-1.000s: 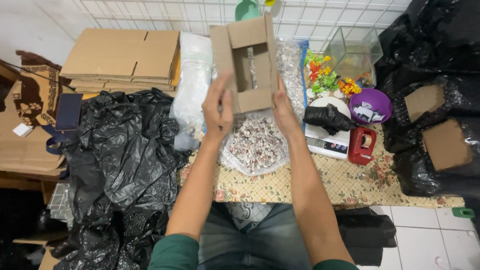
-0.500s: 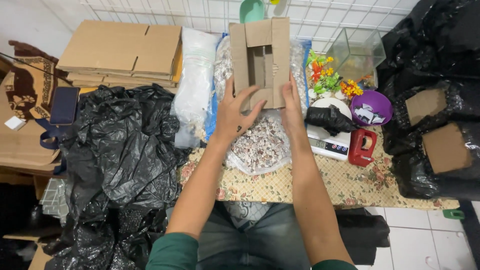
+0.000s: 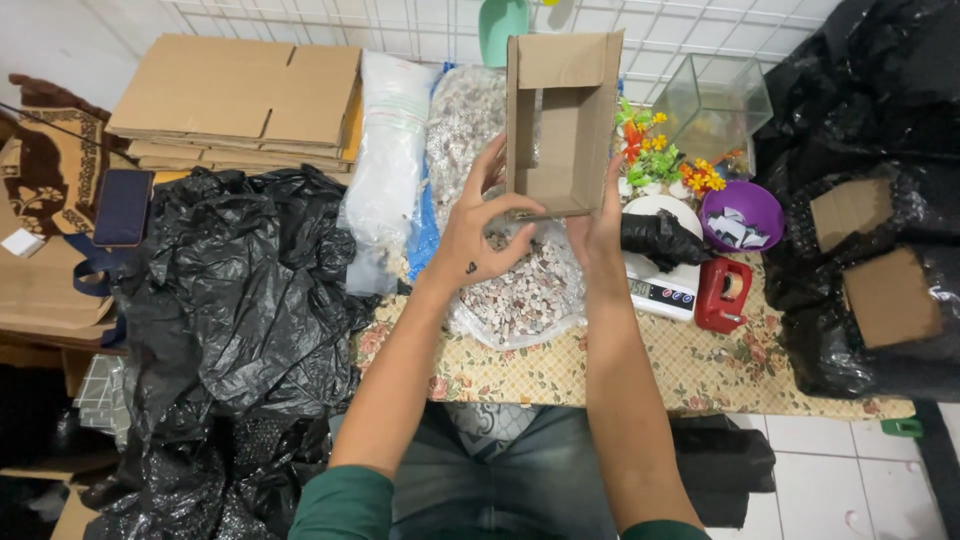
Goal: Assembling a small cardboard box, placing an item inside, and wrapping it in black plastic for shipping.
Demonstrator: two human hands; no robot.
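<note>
Both hands hold a small cardboard box [image 3: 560,120] up above a clear bag of pebbles [image 3: 520,290] on the table [image 3: 700,370]. Left hand [image 3: 480,235] grips its lower left edge, fingers curled on the flap. Right hand [image 3: 600,225] presses flat against its right side. Kitchen scale [image 3: 660,285] just right.

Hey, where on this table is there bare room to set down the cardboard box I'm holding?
Bare floral tablecloth shows along the near edge, between the clear bag of pebbles and the red tape dispenser. Farther back it is crowded: white kitchen scale, purple bowl, glass tank, black plastic bags on the left.
</note>
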